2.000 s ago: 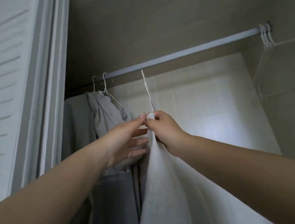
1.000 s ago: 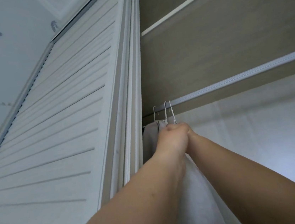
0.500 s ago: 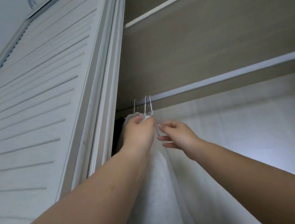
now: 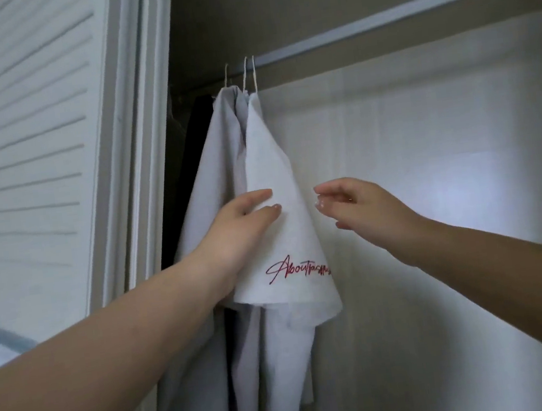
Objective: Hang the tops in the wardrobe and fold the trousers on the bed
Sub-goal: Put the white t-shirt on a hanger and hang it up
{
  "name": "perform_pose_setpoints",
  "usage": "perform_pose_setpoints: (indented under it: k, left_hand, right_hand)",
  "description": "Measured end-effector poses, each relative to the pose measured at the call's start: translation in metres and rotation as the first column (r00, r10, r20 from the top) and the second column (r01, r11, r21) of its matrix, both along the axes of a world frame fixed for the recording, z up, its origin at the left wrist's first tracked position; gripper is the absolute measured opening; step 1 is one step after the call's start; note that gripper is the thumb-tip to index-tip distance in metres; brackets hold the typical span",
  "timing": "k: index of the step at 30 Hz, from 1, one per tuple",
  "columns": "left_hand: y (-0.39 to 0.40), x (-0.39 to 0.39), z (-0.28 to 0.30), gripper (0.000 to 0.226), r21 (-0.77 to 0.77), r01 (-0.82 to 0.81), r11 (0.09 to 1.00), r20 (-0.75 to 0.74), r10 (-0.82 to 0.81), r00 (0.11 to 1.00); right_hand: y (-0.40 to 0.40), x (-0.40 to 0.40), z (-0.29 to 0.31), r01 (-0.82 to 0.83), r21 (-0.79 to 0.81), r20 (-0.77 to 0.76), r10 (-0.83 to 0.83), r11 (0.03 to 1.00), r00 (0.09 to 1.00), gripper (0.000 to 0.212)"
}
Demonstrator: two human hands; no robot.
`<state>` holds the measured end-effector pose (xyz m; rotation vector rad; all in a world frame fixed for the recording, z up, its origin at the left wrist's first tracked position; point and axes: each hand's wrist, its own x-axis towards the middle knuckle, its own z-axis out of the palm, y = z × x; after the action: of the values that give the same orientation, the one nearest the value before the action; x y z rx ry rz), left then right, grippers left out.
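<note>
1. White top [image 4: 272, 184]: hung on a wire hanger, hook [image 4: 253, 70] seated over the wardrobe rail [image 4: 409, 10]. Located at the rail's left end, rightmost of three hung garments.
2. Red script lettering [image 4: 296, 270] is seen on the sleeve, near the hem.
3. Grey tops [image 4: 218, 150]: hung directly to the left of the white top, touching it, on two further wire hooks.
4. Left hand [image 4: 238, 229]: fingers straight, laid flat against the white top's sleeve approx. at mid-height. Nothing is gripped.
5. Right hand [image 4: 362, 207]: fingers relaxed and slightly spread, held just beside the sleeve's right edge, apart from the fabric. Nothing is held.
6. Hands are kept apart, one either side of the sleeve.
7. Louvred door [image 4: 27, 150]: positioned left of the opening, w/ white frame adjacent to the garments.
8. Trousers and bed: out of view.
</note>
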<state>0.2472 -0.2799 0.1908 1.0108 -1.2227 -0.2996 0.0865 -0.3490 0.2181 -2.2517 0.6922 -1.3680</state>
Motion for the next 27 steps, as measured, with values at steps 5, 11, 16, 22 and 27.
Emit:
perform_pose_setpoints:
  k: [5, 11, 16, 22, 27]
  left_hand:
    - [0.043, -0.024, -0.040, 0.029, 0.067, -0.013, 0.998, -0.066, 0.017, 0.998]
    - [0.103, -0.035, -0.091, 0.023, 0.144, -0.108, 0.984, -0.100, 0.123, 0.987]
    - [0.162, -0.033, -0.146, 0.022, 0.225, -0.240, 0.944, -0.179, 0.282, 0.943]
    - [0.258, -0.031, -0.204, 0.021, 0.255, -0.332, 0.908, -0.324, 0.404, 0.855]
    - [0.373, -0.042, -0.263, 0.022, 0.296, -0.494, 0.818, -0.300, 0.570, 0.765]
  right_hand:
    - [0.029, 0.003, -0.051, -0.176, 0.149, 0.053, 0.170, 0.973, 0.984, 0.031]
    - [0.072, 0.012, -0.108, -0.345, 0.231, 0.037, 0.346, 0.910, 0.938, 0.030]
    - [0.117, 0.027, -0.159, -0.507, 0.308, -0.003, 0.533, 0.806, 0.846, 0.021]
    - [0.196, 0.050, -0.214, -0.632, 0.390, 0.021, 0.680, 0.669, 0.733, 0.019]
    - [0.269, 0.050, -0.272, -0.741, 0.415, -0.040, 0.824, 0.529, 0.566, 0.028]
